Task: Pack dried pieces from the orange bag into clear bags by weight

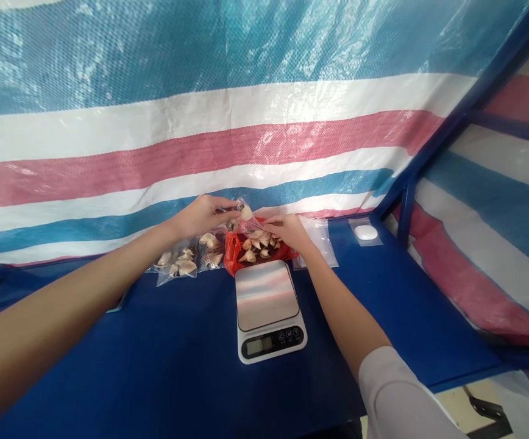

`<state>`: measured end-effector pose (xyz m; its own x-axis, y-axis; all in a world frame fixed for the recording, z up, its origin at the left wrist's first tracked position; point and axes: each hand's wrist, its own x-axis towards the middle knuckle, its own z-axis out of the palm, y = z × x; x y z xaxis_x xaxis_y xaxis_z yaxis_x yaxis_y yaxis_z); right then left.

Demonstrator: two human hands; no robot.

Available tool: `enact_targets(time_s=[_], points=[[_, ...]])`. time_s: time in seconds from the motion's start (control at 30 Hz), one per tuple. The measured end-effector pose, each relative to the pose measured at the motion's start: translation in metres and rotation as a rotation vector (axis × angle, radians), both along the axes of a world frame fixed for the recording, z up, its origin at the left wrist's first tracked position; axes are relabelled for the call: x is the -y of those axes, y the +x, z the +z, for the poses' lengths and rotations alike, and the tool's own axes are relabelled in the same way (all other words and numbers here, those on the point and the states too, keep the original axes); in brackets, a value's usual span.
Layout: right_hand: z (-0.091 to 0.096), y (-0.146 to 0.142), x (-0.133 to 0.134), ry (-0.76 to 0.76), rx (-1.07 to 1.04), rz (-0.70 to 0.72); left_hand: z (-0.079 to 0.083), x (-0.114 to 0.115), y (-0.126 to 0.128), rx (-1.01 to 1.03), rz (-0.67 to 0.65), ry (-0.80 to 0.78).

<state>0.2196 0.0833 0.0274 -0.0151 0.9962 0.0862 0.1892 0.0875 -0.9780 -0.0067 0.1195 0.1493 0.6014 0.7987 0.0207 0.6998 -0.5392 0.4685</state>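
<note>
My left hand (205,214) pinches a small clear plastic bag (252,222) by its upper left side, above the heap. Inside the bag is a pale piece with a dark spot that looks like a seashell. My right hand (288,230) has its fingers closed at the bag's right side. Directly below both hands, an open red plastic bag (232,251) holds several pale, pointed shells (259,242). In front of it stands a white kitchen scale (269,311) with a bare mirror-like plate; no digits can be read on its display.
Filled clear bags of shells (183,264) lie left of the red bag. Flat clear bags (322,241) are at the right, and a white oval object (365,233) lies farther right on the blue table (168,360). Striped tarpaulin (228,134) walls the back; blue frame bars (456,128) rise at right.
</note>
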Motion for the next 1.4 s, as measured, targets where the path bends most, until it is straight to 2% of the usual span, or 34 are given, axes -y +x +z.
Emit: enact_targets(time_s=[0.1, 0.2, 0.33, 0.47, 0.63, 0.83, 1.0, 1.27, 1.4], points=[[0.003, -0.004, 0.003, 0.046, 0.015, 0.021, 0.000, -0.003, -0.007, -0.036, 0.015, 0.008], [0.001, -0.005, 0.003, 0.008, -0.073, 0.026, -0.001, -0.007, -0.015, -0.050, 0.035, 0.009], [-0.001, -0.002, 0.000, -0.038, -0.135, 0.043, -0.003, -0.008, -0.022, 0.040, 0.048, 0.017], [0.009, 0.002, 0.003, -0.071, -0.182, 0.027, -0.001, -0.006, -0.014, 0.150, 0.091, 0.053], [0.021, 0.010, 0.007, 0.033, -0.134, -0.023, -0.001, -0.006, 0.002, 0.214, 0.099, 0.090], [0.008, 0.014, 0.002, -0.048, -0.117, -0.022, -0.009, -0.004, 0.009, 0.243, 0.088, 0.001], [0.001, 0.012, 0.000, -0.045, -0.070, -0.010, -0.009, -0.003, 0.006, 0.220, 0.067, -0.061], [0.004, 0.010, 0.004, -0.150, -0.206, 0.003, -0.005, -0.006, 0.006, 0.227, 0.111, 0.032], [0.006, 0.008, 0.004, -0.159, -0.188, 0.034, -0.004, -0.006, 0.012, 0.250, 0.119, 0.046]])
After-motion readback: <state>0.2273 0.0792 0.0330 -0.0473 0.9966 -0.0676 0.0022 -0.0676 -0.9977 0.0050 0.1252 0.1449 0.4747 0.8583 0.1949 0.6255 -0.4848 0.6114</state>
